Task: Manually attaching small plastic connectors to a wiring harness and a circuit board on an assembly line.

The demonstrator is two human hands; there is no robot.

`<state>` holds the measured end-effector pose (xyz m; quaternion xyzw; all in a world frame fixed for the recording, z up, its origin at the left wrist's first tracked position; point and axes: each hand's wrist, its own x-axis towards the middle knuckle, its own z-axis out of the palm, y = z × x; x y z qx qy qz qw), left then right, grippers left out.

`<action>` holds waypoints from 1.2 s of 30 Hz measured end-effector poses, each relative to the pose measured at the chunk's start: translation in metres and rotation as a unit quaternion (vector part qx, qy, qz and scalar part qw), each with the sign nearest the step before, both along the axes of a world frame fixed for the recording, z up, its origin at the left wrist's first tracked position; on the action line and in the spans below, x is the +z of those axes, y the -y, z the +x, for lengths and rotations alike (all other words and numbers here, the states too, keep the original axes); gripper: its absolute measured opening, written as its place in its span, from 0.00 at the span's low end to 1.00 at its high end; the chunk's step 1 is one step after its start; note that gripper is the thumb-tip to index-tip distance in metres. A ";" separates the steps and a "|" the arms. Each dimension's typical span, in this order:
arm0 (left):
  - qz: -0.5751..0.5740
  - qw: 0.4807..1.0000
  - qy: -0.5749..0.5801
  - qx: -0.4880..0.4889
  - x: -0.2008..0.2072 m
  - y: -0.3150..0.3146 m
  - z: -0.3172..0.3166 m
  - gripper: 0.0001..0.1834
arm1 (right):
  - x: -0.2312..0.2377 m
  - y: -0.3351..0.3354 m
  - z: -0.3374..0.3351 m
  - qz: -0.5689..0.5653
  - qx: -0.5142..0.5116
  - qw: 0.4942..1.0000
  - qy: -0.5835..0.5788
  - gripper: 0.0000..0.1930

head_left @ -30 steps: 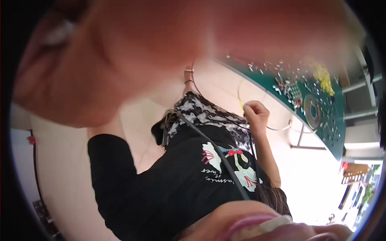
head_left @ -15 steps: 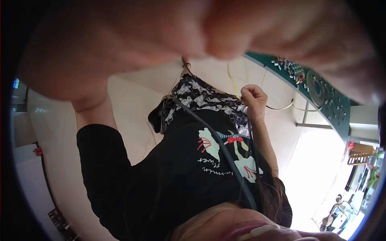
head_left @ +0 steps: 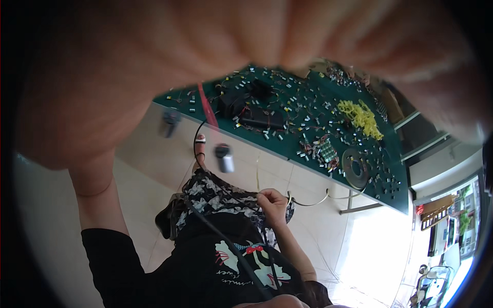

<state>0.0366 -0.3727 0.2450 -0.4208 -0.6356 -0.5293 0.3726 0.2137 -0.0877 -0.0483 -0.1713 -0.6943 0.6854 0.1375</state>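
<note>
- Overall, two bare hands show, both the wearer's; one green table (head_left: 290,151) lies beyond them and serves as reference for every place below.
- Left hand (head_left: 205,46): one, blurred and very close to the lens, covering the view of the table's far left part; I cannot tell whether it grips anything.
- Right hand (head_left: 273,205): one, on the table's near side, apart from its edge, thumb and finger pinched together on a strip.
- Yellow strip (head_left: 258,177): one, thin, rising from those fingertips in front of the table's near edge.
- On the table: one tangled yellow heap (head_left: 362,119), one flat ring-shaped reel (head_left: 360,180) near the close edge, at least two black pouches (head_left: 263,118), and small metal cylinders too many to count.
- At the table's left near edge: one red ribbon (head_left: 208,108) and two blurred objects (head_left: 224,158), their kind unclear.
- Around the table: pale tiled floor (head_left: 138,205) before it; one bright window (head_left: 468,210) to its right.
</note>
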 end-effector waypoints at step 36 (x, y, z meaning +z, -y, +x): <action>-0.029 0.996 -0.026 -0.084 0.016 -0.030 0.024 0.31 | 0.008 -0.010 -0.006 -0.045 -0.011 0.999 0.001 0.05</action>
